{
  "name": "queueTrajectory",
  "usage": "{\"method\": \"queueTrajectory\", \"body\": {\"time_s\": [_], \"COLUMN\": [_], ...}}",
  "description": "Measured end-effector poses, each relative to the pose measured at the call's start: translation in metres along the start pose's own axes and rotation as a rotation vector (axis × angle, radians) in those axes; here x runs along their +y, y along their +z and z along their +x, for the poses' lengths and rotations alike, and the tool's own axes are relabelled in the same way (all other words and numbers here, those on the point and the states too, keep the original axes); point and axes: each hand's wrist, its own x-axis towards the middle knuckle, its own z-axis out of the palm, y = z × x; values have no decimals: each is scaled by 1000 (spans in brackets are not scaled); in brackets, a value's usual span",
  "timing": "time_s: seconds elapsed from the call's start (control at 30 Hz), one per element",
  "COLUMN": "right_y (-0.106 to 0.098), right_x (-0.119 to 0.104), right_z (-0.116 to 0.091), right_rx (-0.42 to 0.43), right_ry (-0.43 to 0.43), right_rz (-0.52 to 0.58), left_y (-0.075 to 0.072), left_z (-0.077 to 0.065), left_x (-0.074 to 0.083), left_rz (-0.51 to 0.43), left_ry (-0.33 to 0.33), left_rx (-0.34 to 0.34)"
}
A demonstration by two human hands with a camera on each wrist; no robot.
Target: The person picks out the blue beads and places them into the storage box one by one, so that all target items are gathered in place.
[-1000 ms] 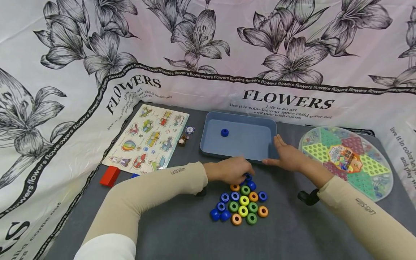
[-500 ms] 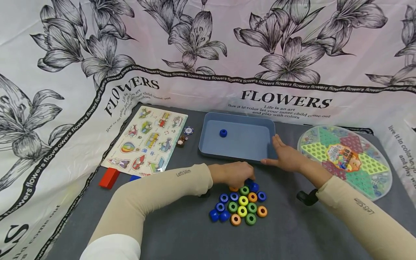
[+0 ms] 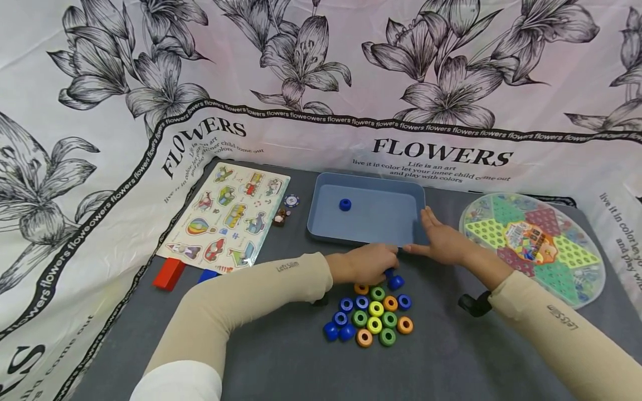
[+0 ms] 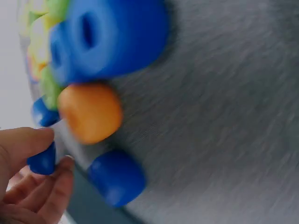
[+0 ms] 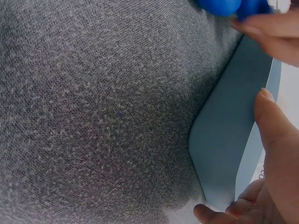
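Head view: nearest me, beads [image 3: 371, 309] in blue, green, yellow and orange lie clustered on the grey surface [image 3: 281, 345]. At their far edge, my left hand [image 3: 368, 263] pinches a blue bead [image 4: 43, 162] between thumb and fingers. Just beyond, my right hand [image 3: 441, 239], thumb spread from the fingers, touches the near-right corner of a blue-grey tray [image 3: 386, 223] holding another blue bead [image 3: 345, 208].

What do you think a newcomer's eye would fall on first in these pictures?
Probably the bright cluster of blue, green, yellow and orange beads on the dark grey table. At the cluster's far side the left hand pinches a blue bead, while the right hand touches the near right corner of the blue-grey tray, which holds a lone blue bead. Behind, a white cloth with black flowers fills the top of the head view.
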Motion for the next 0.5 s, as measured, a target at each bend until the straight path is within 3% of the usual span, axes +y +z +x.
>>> {"method": "queueTrajectory", "body": {"time_s": [0.17, 0.33, 0.5], "right_y": [-1, -3, -4], "right_x": [-2, -3, -5], "right_z": [2, 5, 9], "right_rx": [-9, -22, -42], "right_ry": [-22, -14, 9], "right_rz": [3, -1, 6], "left_y": [-28, -54, -66], "left_z": [-2, 1, 4], "left_x": [-9, -38, -76], "left_rz": [-107, -176, -177], "left_ry": [-42, -236, -419], "left_rx": [129, 280, 401]}}
